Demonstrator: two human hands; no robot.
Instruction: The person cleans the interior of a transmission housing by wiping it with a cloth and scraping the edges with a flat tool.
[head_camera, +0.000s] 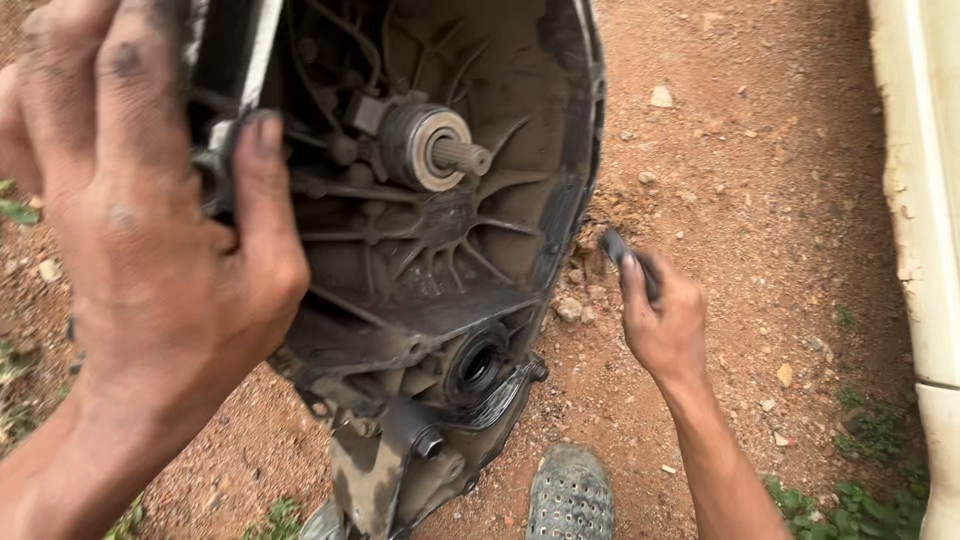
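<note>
A grimy left hand (150, 250) grips the rim of a dirty grey metal gearbox housing (440, 260) standing on red dirt. Right of the housing, the right hand (660, 320) clenches a small dark tool (630, 260). The work appears to be at the housing's edge; the tool would next need careful placing there.

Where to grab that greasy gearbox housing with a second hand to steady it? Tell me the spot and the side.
Probably the right rim of the gearbox housing. It stands on edge on the dirt ground, open bell facing up, and that thick curved lip is bare. Come from the right, where the right hand is; the left hand grips the left edge. Avoid the splined shaft.
</note>
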